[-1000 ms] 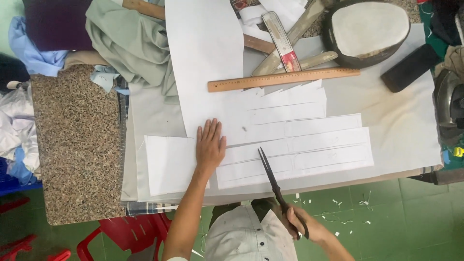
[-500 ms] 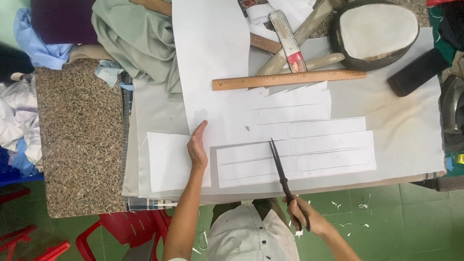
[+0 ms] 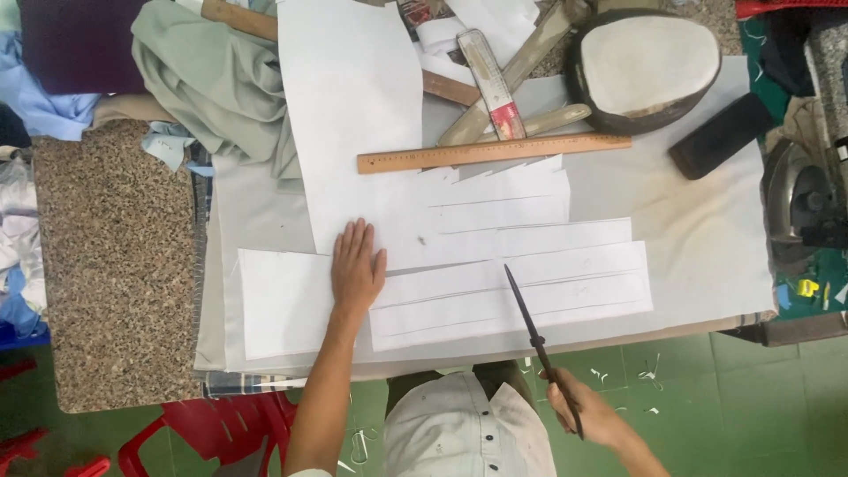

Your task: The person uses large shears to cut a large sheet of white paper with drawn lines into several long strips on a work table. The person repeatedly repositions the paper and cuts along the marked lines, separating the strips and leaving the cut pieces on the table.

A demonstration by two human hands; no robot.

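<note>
My left hand lies flat, palm down, on the white cut fabric pieces, its fingers stretched out straight and only slightly spread, holding nothing and pressing where the long marked strips meet the broader white panel that runs up the surface. My right hand hangs off the near edge of the surface, above the green floor, with its fingers curled tight around the handles of the black scissors. The blades look closed together, and the tip points up and to the left, resting over the lower strips near their middle. Beyond the strips a wooden ruler lies across the fabric, with a dark oval pressing cushion further back on the right.
</note>
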